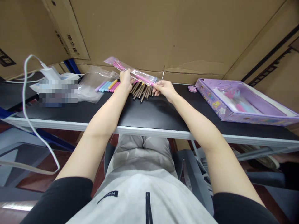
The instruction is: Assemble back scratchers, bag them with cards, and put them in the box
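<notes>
My left hand is closed round the middle of a long clear plastic bag held above the black table. Pink things show through the film at its far left end. My right hand pinches the right end of a pink pen-like stick, which lies along the bag; whether its whole length is inside, I cannot tell. Below the hands lie several bronze-brown pens in a loose fan. To their left is a row of purple, blue, yellow and pink pens, partly behind my left forearm.
Clear plastic bags lie left of the pens, near a white charger with a looping white cable. On the right sit an open purple box and a small pink-purple piece. Cardboard walls stand behind the table.
</notes>
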The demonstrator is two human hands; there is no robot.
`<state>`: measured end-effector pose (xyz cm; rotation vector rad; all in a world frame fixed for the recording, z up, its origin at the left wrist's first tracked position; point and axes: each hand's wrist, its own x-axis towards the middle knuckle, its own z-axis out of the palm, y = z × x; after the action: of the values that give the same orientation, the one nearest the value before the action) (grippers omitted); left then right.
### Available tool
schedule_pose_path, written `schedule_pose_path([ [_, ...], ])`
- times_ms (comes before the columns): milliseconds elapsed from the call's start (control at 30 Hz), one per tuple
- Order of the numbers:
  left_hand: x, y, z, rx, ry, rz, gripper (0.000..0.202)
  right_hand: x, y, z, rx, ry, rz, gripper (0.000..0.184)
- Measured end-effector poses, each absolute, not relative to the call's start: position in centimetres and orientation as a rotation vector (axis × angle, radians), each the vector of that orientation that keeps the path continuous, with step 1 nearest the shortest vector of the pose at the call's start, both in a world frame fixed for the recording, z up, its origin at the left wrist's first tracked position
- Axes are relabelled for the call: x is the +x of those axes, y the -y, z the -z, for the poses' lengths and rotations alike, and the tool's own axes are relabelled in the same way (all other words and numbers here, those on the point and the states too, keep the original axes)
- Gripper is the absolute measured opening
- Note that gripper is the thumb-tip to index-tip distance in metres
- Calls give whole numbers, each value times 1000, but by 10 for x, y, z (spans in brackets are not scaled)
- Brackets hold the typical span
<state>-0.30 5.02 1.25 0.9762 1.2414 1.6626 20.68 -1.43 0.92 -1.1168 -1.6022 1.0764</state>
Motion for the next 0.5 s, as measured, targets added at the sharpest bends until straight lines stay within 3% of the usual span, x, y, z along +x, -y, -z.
schedule_pose_path([
  [167, 9, -44, -13, 605, -1081, -1831, 15, 216, -4, 2, -1171, 1748, -918, 41],
  [333, 19, -31, -17, 565, -1064, -1830, 24, 217, -10, 5, -1081, 2000, -293, 84],
  [500, 38, -16, -20, 628, -1016, -1772, 23, 215, 1, 2, -1092, 2203, -54, 79],
])
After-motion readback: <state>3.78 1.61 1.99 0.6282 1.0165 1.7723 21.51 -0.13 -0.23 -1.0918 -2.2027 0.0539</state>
